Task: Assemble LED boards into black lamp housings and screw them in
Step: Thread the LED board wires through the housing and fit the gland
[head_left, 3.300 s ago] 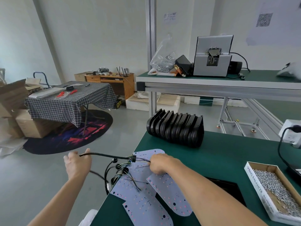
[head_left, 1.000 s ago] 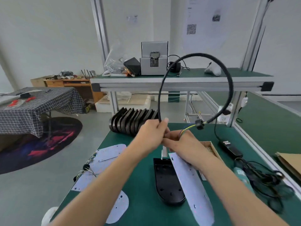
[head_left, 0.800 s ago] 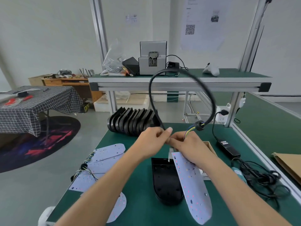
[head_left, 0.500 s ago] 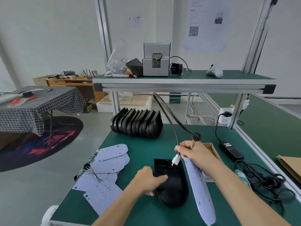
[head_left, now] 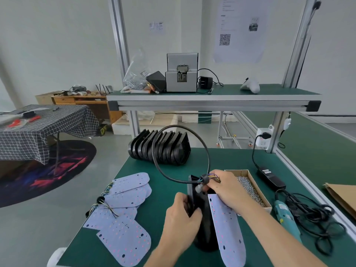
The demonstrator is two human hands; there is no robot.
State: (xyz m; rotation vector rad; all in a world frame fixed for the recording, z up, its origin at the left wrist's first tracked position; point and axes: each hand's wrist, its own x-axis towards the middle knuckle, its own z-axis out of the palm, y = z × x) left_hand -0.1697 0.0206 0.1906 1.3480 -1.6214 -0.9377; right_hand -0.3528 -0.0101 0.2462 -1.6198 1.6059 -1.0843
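matte black housing (head_left: 202, 218), speckled rounded LED board (head_left: 229, 234)

Both hands grip: left hand (head_left: 181, 218) fingers curled, right hand (head_left: 224, 186) pinching (forearms extended).

A small assembly workshop: a green-matted counter (head_left: 169, 170) framed in aluminium profile. On the shelf (head_left: 212, 97) above it sits a grey screw feeder (head_left: 182, 74). On the counter lie a row of black lamp housings (head_left: 159, 151), LED boards (head_left: 123, 205), a box of screws (head_left: 248, 187) and an electric screwdriver (head_left: 285, 216).
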